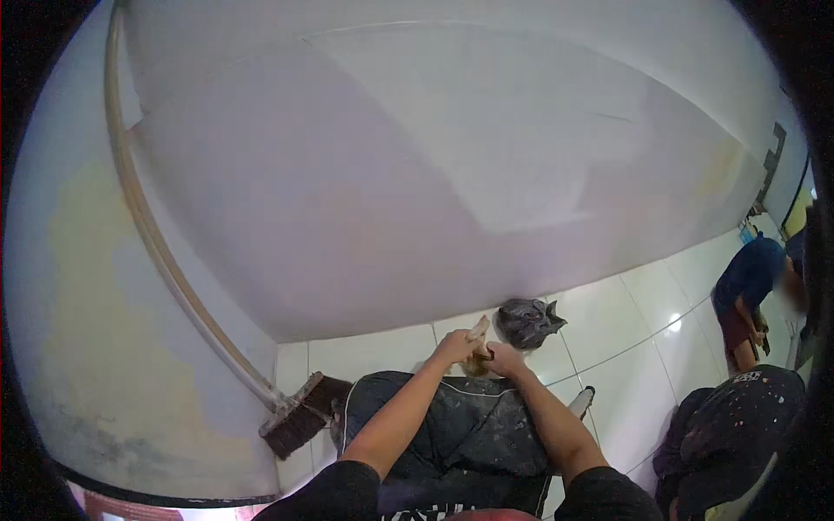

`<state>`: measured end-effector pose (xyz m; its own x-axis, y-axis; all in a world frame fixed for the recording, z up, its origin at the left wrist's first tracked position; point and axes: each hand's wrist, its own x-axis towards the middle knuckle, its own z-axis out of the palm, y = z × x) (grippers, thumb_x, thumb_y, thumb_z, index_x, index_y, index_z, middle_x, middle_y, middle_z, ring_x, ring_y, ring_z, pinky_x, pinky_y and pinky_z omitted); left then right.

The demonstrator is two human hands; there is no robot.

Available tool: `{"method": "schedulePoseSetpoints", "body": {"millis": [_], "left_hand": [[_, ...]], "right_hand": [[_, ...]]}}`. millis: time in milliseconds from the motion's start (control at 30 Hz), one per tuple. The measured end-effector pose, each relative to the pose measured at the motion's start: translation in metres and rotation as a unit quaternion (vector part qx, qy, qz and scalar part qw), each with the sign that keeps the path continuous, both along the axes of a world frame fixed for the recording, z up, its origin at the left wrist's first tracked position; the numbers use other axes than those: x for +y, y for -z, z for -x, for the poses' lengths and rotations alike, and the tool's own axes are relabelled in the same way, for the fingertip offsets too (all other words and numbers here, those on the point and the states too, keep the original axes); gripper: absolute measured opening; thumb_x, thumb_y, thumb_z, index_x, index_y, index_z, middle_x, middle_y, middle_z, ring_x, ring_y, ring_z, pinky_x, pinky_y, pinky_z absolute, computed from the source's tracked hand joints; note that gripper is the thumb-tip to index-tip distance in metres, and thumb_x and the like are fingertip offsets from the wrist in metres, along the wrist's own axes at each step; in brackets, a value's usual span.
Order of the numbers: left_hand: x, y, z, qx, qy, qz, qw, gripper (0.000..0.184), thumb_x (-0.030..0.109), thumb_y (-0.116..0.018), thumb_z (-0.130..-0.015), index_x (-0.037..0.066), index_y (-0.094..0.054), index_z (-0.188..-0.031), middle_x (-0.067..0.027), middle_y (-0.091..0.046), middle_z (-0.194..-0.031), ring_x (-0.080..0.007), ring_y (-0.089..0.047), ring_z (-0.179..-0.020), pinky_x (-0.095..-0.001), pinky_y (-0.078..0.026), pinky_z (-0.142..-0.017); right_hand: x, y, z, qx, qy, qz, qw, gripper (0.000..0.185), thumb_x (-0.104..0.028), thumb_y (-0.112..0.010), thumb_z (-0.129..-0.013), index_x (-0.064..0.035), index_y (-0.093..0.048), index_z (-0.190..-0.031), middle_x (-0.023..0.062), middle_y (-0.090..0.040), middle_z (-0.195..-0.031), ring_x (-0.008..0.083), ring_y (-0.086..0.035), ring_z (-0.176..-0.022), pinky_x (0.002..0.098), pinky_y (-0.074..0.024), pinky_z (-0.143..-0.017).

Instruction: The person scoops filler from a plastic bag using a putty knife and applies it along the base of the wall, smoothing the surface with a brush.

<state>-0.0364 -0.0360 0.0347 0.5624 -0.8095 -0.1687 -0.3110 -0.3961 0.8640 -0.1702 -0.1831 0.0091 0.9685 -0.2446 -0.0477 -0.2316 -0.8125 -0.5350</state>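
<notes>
My left hand (454,347) and my right hand (504,359) are close together in front of my knees. Both have their fingers closed on a small pale, brownish item (477,347) between them; it is too small to identify. Just beyond my right hand, a knotted black plastic bag (526,323) lies on the tiled floor near the wall. My dark, speckled trousers (469,421) are below my hands.
A broom (295,421) leans in the left corner, bristles down, with its long handle against the wall (347,200). At right are a person in a dark speckled shirt (743,425) and another in blue (751,273) on the white tiles (625,382).
</notes>
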Motion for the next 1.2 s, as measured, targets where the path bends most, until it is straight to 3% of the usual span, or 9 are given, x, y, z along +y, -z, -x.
{"method": "schedulePoseSetpoints", "body": {"millis": [133, 400, 467, 533, 733, 900, 1067, 1133, 1200], "left_hand": [[0.008, -0.017, 0.011, -0.01, 0.023, -0.026, 0.999, 0.051, 0.051, -0.062, -0.089, 0.002, -0.069, -0.102, -0.0163, -0.07, -0.086, -0.0287, -0.068, -0.077, -0.0411, -0.052, -0.073], [0.02, -0.023, 0.02, -0.035, -0.04, 0.09, 0.995, 0.045, 0.048, -0.066, -0.089, 0.003, -0.068, -0.097, -0.009, -0.068, -0.073, -0.018, -0.064, -0.061, -0.036, -0.051, -0.059], [0.023, -0.035, 0.022, -0.002, -0.058, 0.093, 0.994, 0.045, 0.046, -0.064, -0.09, 0.001, -0.067, -0.097, -0.0089, -0.069, -0.073, -0.0193, -0.065, -0.062, -0.0362, -0.052, -0.061], [0.023, -0.027, 0.022, -0.002, -0.076, 0.083, 0.994, 0.045, 0.045, -0.063, -0.09, 0.0, -0.066, -0.096, -0.009, -0.069, -0.074, -0.0202, -0.066, -0.063, -0.0365, -0.052, -0.062], [0.029, -0.025, 0.023, -0.019, -0.107, 0.077, 0.991, 0.048, 0.047, -0.06, -0.091, 0.0, -0.065, -0.097, -0.0122, -0.071, -0.079, -0.0252, -0.069, -0.076, -0.039, -0.051, -0.074], [0.026, -0.032, 0.017, -0.078, -0.159, 0.078, 0.981, 0.058, 0.054, -0.056, -0.091, -0.003, -0.065, -0.103, -0.0166, -0.071, -0.084, -0.0336, -0.068, -0.085, -0.0421, -0.05, -0.08], [0.033, -0.04, 0.015, -0.088, -0.216, 0.007, 0.972, 0.067, 0.058, -0.052, -0.091, -0.005, -0.063, -0.111, -0.0277, -0.066, -0.105, -0.041, -0.064, -0.101, -0.0452, -0.048, -0.087], [0.034, -0.023, 0.006, -0.111, -0.221, -0.016, 0.969, 0.067, 0.057, -0.053, -0.091, -0.006, -0.063, -0.111, -0.0288, -0.065, -0.108, -0.043, -0.062, -0.104, -0.0467, -0.048, -0.088], [0.036, -0.035, 0.014, -0.112, -0.217, -0.027, 0.969, 0.064, 0.055, -0.056, -0.09, -0.005, -0.064, -0.11, -0.0281, -0.066, -0.106, -0.0436, -0.062, -0.104, -0.0472, -0.048, -0.087]], "right_hand": [[0.002, 0.017, 0.001, -0.035, 0.016, 0.029, 0.999, 0.034, -0.033, -0.069, -0.076, -0.0033, -0.058, -0.088, 0.0217, -0.064, -0.085, 0.0427, -0.062, -0.085, 0.0509, -0.0475, -0.073], [0.012, -0.043, 0.023, -0.101, 0.127, -0.018, 0.987, 0.046, -0.034, -0.072, -0.076, -0.0018, -0.06, -0.108, 0.023, -0.069, -0.094, 0.0423, -0.066, -0.089, 0.0467, -0.0528, -0.078], [-0.037, 0.082, 0.002, -0.037, 0.023, 0.13, 0.991, 0.035, -0.037, -0.068, -0.077, -0.0186, -0.063, -0.107, 0.0218, -0.067, -0.087, 0.0408, -0.067, -0.085, 0.0482, -0.0531, -0.073], [-0.05, 0.102, 0.002, 0.012, -0.081, 0.24, 0.967, 0.036, -0.047, -0.066, -0.08, -0.026, -0.063, -0.109, 0.0204, -0.067, -0.085, 0.0401, -0.067, -0.083, 0.0482, -0.0535, -0.073], [0.008, -0.06, 0.032, -0.032, 0.152, 0.055, 0.986, 0.045, -0.057, -0.061, -0.083, -0.0205, -0.064, -0.109, 0.0194, -0.069, -0.091, 0.0399, -0.068, -0.086, 0.0488, -0.0534, -0.073], [-0.016, 0.013, 0.02, -0.015, -0.046, 0.036, 0.998, 0.064, -0.055, -0.047, -0.091, -0.0082, -0.042, -0.134, 0.0265, -0.065, -0.108, 0.0413, -0.064, -0.1, 0.0508, -0.0487, -0.088], [-0.021, -0.008, 0.005, -0.026, 0.08, 0.006, 0.996, 0.06, -0.048, -0.037, -0.097, 0.0046, -0.053, -0.12, 0.025, -0.066, -0.106, 0.0393, -0.065, -0.097, 0.0469, -0.0511, -0.084], [0.001, -0.052, 0.023, -0.053, 0.163, -0.012, 0.985, 0.06, -0.051, -0.04, -0.095, 0.0017, -0.067, -0.089, 0.0256, -0.068, -0.088, 0.045, -0.065, -0.086, 0.0523, -0.0525, -0.076], [-0.016, 0.028, 0.008, -0.029, 0.105, 0.096, 0.989, 0.061, -0.053, -0.044, -0.093, 0.0025, -0.067, -0.083, 0.0264, -0.067, -0.086, 0.0443, -0.066, -0.084, 0.0525, -0.0526, -0.075]]}}
